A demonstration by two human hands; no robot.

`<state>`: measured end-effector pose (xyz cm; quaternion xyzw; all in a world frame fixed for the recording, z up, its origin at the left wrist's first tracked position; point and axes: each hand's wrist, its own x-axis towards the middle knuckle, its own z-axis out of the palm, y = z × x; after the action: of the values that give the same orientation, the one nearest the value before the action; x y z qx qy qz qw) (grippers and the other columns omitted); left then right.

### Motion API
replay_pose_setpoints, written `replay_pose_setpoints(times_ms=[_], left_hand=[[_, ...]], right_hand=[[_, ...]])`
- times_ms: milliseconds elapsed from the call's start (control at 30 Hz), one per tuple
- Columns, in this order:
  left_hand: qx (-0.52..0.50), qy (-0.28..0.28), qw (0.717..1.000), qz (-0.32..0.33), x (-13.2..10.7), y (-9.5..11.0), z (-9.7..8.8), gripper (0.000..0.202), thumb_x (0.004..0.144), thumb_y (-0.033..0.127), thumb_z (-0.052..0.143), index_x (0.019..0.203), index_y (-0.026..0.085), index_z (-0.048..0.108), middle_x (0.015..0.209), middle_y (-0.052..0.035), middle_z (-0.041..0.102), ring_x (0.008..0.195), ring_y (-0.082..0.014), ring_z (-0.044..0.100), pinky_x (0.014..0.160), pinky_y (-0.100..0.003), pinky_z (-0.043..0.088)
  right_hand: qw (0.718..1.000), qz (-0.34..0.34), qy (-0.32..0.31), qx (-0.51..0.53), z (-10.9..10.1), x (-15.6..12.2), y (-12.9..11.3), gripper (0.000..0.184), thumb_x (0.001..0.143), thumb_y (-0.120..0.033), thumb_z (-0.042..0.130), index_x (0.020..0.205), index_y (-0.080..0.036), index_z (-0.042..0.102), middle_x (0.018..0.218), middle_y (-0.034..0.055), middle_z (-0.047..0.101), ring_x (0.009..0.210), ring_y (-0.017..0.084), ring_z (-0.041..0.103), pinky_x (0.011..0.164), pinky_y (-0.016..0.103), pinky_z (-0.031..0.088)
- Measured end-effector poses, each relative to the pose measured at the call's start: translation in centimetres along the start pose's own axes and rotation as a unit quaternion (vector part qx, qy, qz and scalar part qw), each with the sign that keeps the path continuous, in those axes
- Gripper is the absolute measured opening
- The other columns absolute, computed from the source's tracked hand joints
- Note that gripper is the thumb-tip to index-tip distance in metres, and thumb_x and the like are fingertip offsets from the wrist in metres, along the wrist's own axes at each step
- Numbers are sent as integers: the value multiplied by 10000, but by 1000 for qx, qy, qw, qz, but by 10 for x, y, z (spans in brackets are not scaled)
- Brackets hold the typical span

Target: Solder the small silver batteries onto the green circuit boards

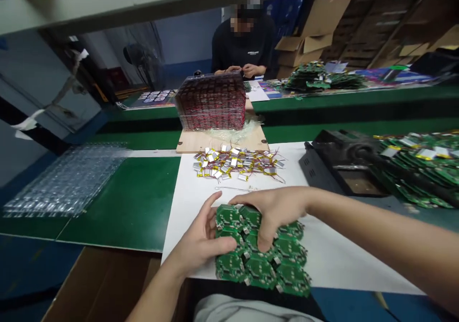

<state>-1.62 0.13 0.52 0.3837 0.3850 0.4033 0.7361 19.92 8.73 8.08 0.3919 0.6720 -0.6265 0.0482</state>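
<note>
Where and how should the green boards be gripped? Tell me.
Probably the left and right edges, one hand from each side: the boards form a broad, bumpy-topped slab, with the left hand at the left edge and the right edge uncovered.

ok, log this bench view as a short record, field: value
left hand: holds the left side of the green circuit boards, thumb on top
right hand: holds the same boards from the far side, thumb on top
surface: white sheet on the green bench
beyond hands: pile of wired silver cells
left: clear plastic trays
right: black stand; more green boards past it
across bench: co-worker, hands raised together
unclear: how many boards are held
</note>
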Motion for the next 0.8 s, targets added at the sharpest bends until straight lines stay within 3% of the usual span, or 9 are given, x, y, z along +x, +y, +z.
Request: replay_pose_setpoints(times_ms=[67,200,333,467,533,667,800], left_hand=[[16,44,999,0,4,-3,7,887,680,246,900,1443,295,451,1320,-81,642,1207,-275,612,1013,-360,466],[30,99,995,14,6,-7,13,681,695,271,884,1304,246,580,1257,-76,688,1143,-260,641,974,-338,493],[38,151,988,-10,7,-6,13,750,649,292,907,1320,223,579,1164,-83,726,1067,-262,674,933,-345,517],[30,179,983,-32,11,-5,16,779,612,312,920,1312,208,594,1161,-103,727,1064,-280,682,928,-359,524],[19,191,981,-43,12,-4,19,806,595,320,926,1321,211,593,1170,-110,724,1062,-291,683,927,-371,527],[7,210,976,-62,12,-1,27,820,603,338,925,1339,214,585,1173,-114,731,1087,-311,680,930,-382,534],[-6,243,967,-82,9,3,38,787,624,340,915,1335,240,592,1227,-100,720,1144,-332,669,945,-389,544]], right_hand=[[999,3,26,-24,-5,11,-1,803,439,-115,863,1216,-251,709,1098,28,753,976,250,706,699,279,570],[996,-13,67,-53,-12,18,5,848,379,-105,888,1195,-265,724,1021,24,759,927,260,711,702,298,571],[981,-61,177,-48,-7,4,27,927,438,-275,929,1321,-265,648,1067,55,732,981,282,695,875,382,556],[946,-92,309,41,20,-11,64,928,670,-513,817,1479,-235,455,1480,127,533,1378,319,485,1161,488,359],[919,-90,368,106,40,-11,83,948,704,-567,780,1494,-227,380,1548,161,449,1399,326,469,1160,519,366],[844,-94,474,230,78,-4,106,791,864,-629,601,1482,-294,238,1608,150,361,1436,250,444,1152,461,409],[801,-102,488,330,104,0,108,707,859,-584,662,1451,-316,384,1560,99,469,1442,264,442,1161,444,411]])
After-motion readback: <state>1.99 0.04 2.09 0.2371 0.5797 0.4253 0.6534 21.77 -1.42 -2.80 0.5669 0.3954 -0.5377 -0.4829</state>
